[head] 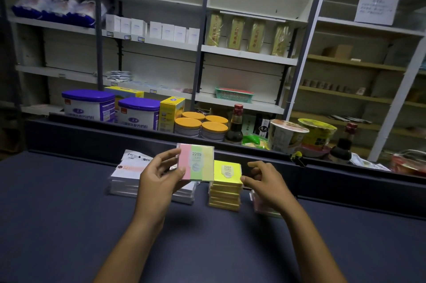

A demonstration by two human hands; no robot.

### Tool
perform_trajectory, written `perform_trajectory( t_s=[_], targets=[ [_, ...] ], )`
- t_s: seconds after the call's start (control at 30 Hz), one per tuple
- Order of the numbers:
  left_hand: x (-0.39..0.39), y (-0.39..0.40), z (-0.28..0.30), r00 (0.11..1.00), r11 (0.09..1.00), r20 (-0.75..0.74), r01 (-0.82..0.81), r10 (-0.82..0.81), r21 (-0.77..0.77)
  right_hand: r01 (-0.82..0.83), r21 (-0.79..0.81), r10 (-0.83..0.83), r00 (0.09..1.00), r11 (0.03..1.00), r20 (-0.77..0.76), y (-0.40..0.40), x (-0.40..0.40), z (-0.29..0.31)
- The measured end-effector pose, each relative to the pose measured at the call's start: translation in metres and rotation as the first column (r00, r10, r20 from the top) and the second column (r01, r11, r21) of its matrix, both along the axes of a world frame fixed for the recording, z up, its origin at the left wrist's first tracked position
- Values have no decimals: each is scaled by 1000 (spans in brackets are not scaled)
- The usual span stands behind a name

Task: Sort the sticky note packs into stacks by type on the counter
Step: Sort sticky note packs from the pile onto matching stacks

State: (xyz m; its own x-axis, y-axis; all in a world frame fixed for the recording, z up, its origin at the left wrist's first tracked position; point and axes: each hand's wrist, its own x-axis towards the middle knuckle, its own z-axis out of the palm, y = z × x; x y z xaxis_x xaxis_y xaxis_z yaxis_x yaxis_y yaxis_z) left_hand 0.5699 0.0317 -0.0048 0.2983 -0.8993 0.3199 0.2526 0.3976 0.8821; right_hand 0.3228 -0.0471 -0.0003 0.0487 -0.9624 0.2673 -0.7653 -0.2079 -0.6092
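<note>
Left hand (161,176): up above the bench, fingers and thumb pinching the left edge of the striped pack, holding it upright, face to the camera
Striped pack (197,164): pink, green and yellow bands, "2209" printed on the label, lifted clear of the bench (69,225), in front of the two left stacks
Right hand (265,184): fingers loosely curled, holding nothing, thumb tip right at the top right corner of the yellow stack
Yellow stack (226,187): several yellow packs piled square on the bench, top one marked "2207", sitting between the hands
White stack (129,181): clear-wrapped white packs with pale orange bands, piled on the bench to the left, partly behind the left hand
Pink packs (261,204): a low pile under the right hand, mostly hidden, count cannot be told
Green basket (234,94): on the shelf behind, something flat and red lying in it
Purple-lidded tubs (138,113): two, lids on, beyond the bench edge, contents hidden
Orange-lidded jars (200,126): four clustered together, lids closed
Noodle cups (287,135): two sealed cups to the right of a dark sauce bottle (235,126)
</note>
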Motion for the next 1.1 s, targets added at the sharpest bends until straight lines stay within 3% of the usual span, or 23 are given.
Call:
perform_trajectory(
  t_s=[0.1, 0.3, 0.63, 0.8, 0.93, 1.1],
  targets=[
    [-22, 0, 6, 999, 1000, 43, 7, -6, -23, 19, -78, -26, 995, 997, -96, 7, -30, 4],
    [-82, -5, 9, 992, 999, 122, 31, -27, -29, 74, -90, -99, 941, 993, -324, 21, -97, 6],
    [-178, -51, -15, 929, 998, 369, -9, -13, 57, 108, -78, -129, 919, 991, -373, 30, -165, 2],
    [-196, -73, -29, 784, 989, 618, -128, 56, 73, 109, -77, -131, 914, 991, -385, 32, -180, 1],
    [-202, -82, -34, 674, 982, 735, -176, 73, 63, 109, -71, -127, 917, 992, -378, 31, -186, 1],
    [-204, -84, -45, 401, 971, 907, -236, 126, -30, 109, -62, -124, 928, 992, -352, 31, -187, -2]
  ],
)
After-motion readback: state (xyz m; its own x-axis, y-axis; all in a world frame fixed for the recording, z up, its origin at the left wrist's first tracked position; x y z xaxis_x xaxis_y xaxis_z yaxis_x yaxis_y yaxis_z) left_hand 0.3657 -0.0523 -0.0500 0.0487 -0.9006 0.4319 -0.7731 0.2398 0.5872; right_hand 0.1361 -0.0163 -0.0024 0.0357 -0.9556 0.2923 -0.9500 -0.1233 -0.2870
